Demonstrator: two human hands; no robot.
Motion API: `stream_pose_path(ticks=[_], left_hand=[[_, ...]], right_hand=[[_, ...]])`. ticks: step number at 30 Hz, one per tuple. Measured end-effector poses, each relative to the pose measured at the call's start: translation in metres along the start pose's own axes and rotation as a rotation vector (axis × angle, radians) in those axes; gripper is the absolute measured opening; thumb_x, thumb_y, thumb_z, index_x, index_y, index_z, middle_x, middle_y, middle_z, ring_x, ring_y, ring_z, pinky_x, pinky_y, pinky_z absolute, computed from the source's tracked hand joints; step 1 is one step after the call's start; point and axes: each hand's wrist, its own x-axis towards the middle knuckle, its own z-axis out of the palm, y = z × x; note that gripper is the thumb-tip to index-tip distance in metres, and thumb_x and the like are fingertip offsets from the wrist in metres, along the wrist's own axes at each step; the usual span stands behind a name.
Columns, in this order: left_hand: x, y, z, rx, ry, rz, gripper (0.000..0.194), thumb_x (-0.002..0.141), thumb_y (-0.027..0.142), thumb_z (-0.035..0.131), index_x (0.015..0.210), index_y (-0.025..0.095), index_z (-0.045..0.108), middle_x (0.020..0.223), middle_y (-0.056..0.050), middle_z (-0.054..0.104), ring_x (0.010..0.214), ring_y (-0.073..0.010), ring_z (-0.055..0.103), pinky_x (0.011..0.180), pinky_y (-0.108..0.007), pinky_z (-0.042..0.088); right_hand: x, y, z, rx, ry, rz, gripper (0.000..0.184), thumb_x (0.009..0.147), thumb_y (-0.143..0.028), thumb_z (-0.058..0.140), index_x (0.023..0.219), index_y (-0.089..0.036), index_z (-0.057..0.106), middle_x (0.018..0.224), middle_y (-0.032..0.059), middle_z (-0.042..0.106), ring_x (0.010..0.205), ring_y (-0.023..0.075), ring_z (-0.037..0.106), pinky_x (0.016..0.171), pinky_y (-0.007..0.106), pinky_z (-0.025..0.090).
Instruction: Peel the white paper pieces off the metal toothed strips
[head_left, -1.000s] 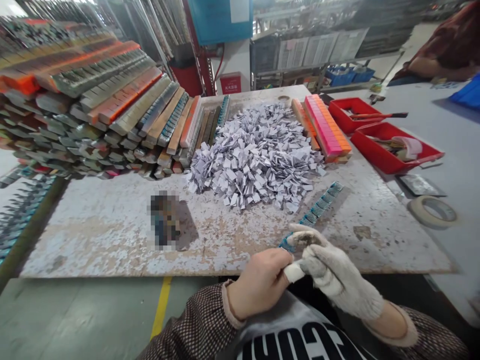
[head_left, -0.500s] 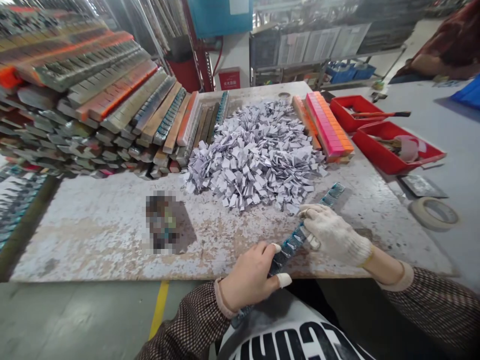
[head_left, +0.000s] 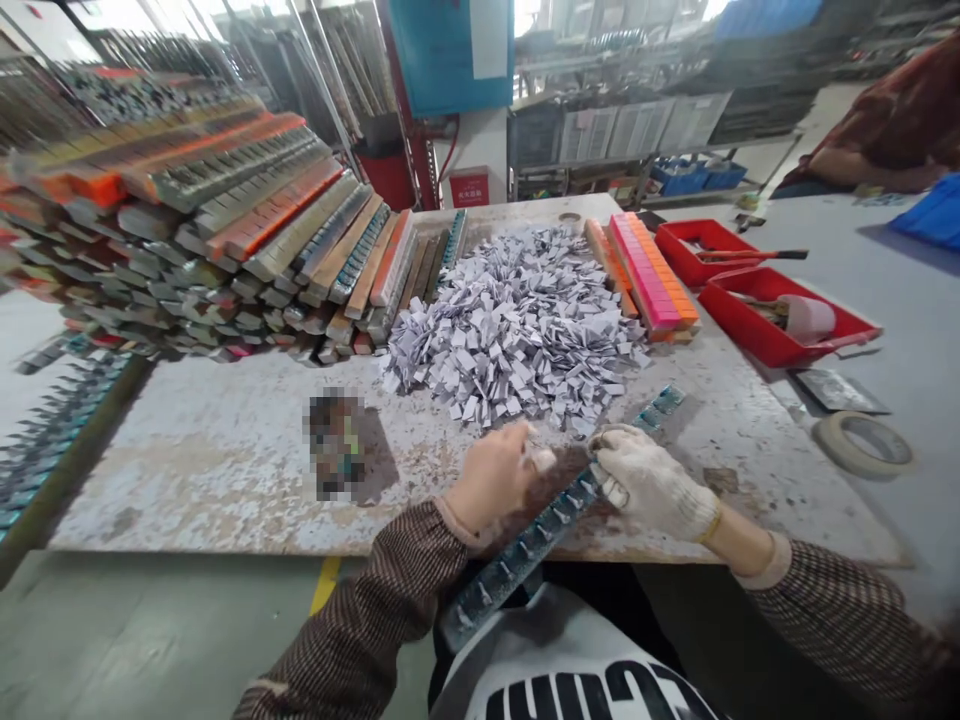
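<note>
A long dark bar with a glittery teal surface runs diagonally from my lap onto the table. Small pale metal pieces stand in a row along it. My right hand, in a white knit glove, is closed around its upper half. My left hand, bare with white covers on thumb and fingertip, is raised just left of the bar and apart from it. Its fingers are curled together and a little blurred; anything between them cannot be made out. Beyond both hands lies a heap of small white folded paper slips.
Stacked bars fill the left back. Pink and orange bars lie right of the heap. Two red bins, a tape roll and a flat grey piece are at right. A pixelated object stands left. Another person's arm shows far right.
My left hand has let go of the bar and moved up and left toward the paper heap, uncovering the bar's lower part. My right hand stays on the bar. The view has tilted up slightly.
</note>
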Motion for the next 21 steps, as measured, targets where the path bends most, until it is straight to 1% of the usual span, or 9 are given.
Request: stream_pose_path(ticks=[3,6,8,12,14,16,18,19,21], left_hand=[[0.04,-0.005,-0.006,0.171,0.162,-0.08,0.031,0.105,0.04,0.058,0.125,0.018,0.055,0.115,-0.01,0.068,0.105,-0.0259,0.067,0.084,-0.032,0.052],[0.078,-0.005,-0.011,0.227,0.199,-0.112,0.039,0.103,0.033,0.06,0.136,0.014,0.05,0.126,-0.017,0.063,0.117,-0.0318,0.062,0.092,-0.037,0.051],[0.095,-0.004,-0.011,0.243,0.201,-0.124,0.037,0.102,0.028,0.059,0.134,0.011,0.052,0.125,-0.02,0.062,0.118,-0.0343,0.061,0.094,-0.041,0.051],[0.106,-0.007,-0.006,0.211,0.194,-0.144,0.026,0.102,0.022,0.055,0.123,0.009,0.057,0.122,-0.021,0.062,0.117,-0.0346,0.061,0.096,-0.043,0.051],[0.103,-0.011,-0.003,0.161,0.202,-0.152,0.028,0.1,0.022,0.057,0.126,0.011,0.058,0.124,-0.019,0.061,0.119,-0.0332,0.06,0.097,-0.041,0.052],[0.097,-0.018,0.0,0.09,0.212,-0.16,0.028,0.099,0.02,0.058,0.126,0.014,0.06,0.124,-0.016,0.061,0.119,-0.0302,0.061,0.098,-0.038,0.051],[0.091,-0.026,0.001,0.002,0.22,-0.157,0.026,0.097,0.016,0.057,0.122,0.016,0.063,0.121,-0.014,0.062,0.115,-0.0265,0.063,0.099,-0.035,0.051],[0.087,-0.03,0.002,-0.047,0.223,-0.152,0.025,0.096,0.013,0.057,0.119,0.016,0.064,0.119,-0.013,0.063,0.112,-0.0249,0.064,0.1,-0.034,0.051],[0.078,-0.035,0.003,-0.147,0.226,-0.13,0.024,0.092,0.008,0.056,0.113,0.015,0.067,0.113,-0.011,0.065,0.105,-0.0224,0.065,0.098,-0.033,0.052]], right_hand=[[-0.002,-0.02,0.014,0.081,0.047,-0.017,0.017,0.096,-0.017,0.053,0.081,-0.021,0.061,0.093,0.0089,0.066,0.092,0.0243,0.064,0.1,0.048,0.056],[-0.001,-0.036,0.023,0.147,0.105,-0.035,0.014,0.096,-0.02,0.054,0.083,-0.022,0.058,0.099,0.0096,0.067,0.1,0.0249,0.065,0.104,0.05,0.055],[0.0,-0.04,0.024,0.201,0.146,-0.04,0.018,0.098,-0.023,0.056,0.08,-0.023,0.054,0.104,0.0108,0.067,0.106,0.0265,0.065,0.107,0.053,0.054],[-0.003,-0.036,0.015,0.359,0.199,-0.017,0.02,0.1,-0.03,0.057,0.081,-0.023,0.054,0.108,0.011,0.067,0.113,0.0288,0.065,0.105,0.055,0.054],[-0.007,-0.031,0.008,0.465,0.187,0.078,0.02,0.1,-0.032,0.058,0.082,-0.024,0.058,0.109,0.0105,0.068,0.114,0.0287,0.065,0.101,0.051,0.057],[-0.01,-0.026,0.001,0.575,0.167,0.208,0.022,0.1,-0.035,0.059,0.081,-0.025,0.061,0.108,0.0103,0.068,0.11,0.0286,0.067,0.09,0.045,0.061],[-0.01,-0.019,-0.004,0.739,0.165,0.346,0.021,0.1,-0.039,0.059,0.084,-0.026,0.064,0.096,0.0087,0.067,0.09,0.0258,0.069,0.069,0.037,0.062],[-0.009,-0.016,-0.005,0.84,0.161,0.416,0.02,0.1,-0.041,0.058,0.089,-0.027,0.066,0.087,0.0065,0.064,0.075,0.0231,0.066,0.057,0.033,0.058],[-0.002,-0.009,-0.007,1.046,0.161,0.544,0.019,0.101,-0.043,0.056,0.1,-0.028,0.067,0.071,0.0008,0.055,0.051,0.0181,0.052,0.038,0.029,0.043]])
